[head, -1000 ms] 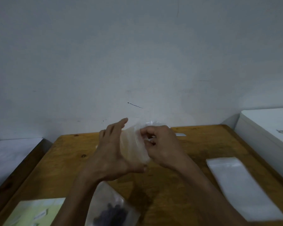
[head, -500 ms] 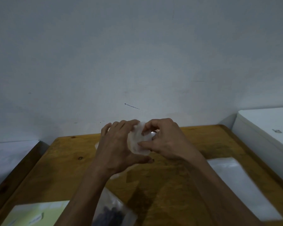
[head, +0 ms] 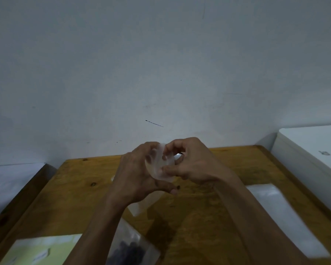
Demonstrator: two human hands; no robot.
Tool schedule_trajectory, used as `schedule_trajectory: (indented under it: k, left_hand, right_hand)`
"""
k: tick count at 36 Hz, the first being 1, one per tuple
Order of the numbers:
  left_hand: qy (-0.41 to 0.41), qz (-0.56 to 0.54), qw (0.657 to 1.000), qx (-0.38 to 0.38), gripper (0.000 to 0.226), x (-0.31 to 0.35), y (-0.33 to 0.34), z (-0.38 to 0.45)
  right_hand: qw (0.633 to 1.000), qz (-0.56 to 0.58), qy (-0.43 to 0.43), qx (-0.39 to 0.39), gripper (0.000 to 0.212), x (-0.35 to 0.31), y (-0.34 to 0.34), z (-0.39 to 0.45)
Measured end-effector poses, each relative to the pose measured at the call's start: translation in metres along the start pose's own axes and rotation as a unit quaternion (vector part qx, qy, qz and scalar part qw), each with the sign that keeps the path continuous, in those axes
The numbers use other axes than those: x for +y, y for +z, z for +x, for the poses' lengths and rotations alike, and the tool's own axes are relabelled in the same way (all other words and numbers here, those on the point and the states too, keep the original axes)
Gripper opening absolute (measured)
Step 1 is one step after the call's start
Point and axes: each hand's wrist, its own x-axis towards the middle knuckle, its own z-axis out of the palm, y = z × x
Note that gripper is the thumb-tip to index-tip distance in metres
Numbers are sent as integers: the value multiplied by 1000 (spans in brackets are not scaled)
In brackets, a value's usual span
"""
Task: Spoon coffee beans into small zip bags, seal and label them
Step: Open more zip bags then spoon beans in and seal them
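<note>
Clear zip bag (head: 161, 165), honey-brown knotted wooden table (head: 75, 188), pale green label sheet (head: 38, 249), grey-white wall (head: 161, 64)

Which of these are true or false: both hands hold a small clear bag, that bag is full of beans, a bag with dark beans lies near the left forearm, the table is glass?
Both the left hand and the right hand hold the small clear bag: true.
That bag is full of beans: false, it looks empty.
A bag of dark beans lies by the left forearm: true.
The table is glass: false, it is wood.
</note>
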Motion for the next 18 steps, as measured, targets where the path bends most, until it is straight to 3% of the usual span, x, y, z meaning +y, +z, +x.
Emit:
schedule_trajectory:
  k: [7, 13, 18]
  left_hand:
    - [5, 25, 999, 25, 101, -2, 6, 5]
    - [12, 71, 997, 0, 115, -5, 14, 10]
    - [11, 39, 999, 21, 96, -8, 21, 14]
  right_hand:
    - [999, -18, 17, -47, 43, -10, -15, 0]
    - [999, 29, 31, -10, 38, -5, -14, 3]
    - [999, 25, 36, -1, 37, 4, -14, 4]
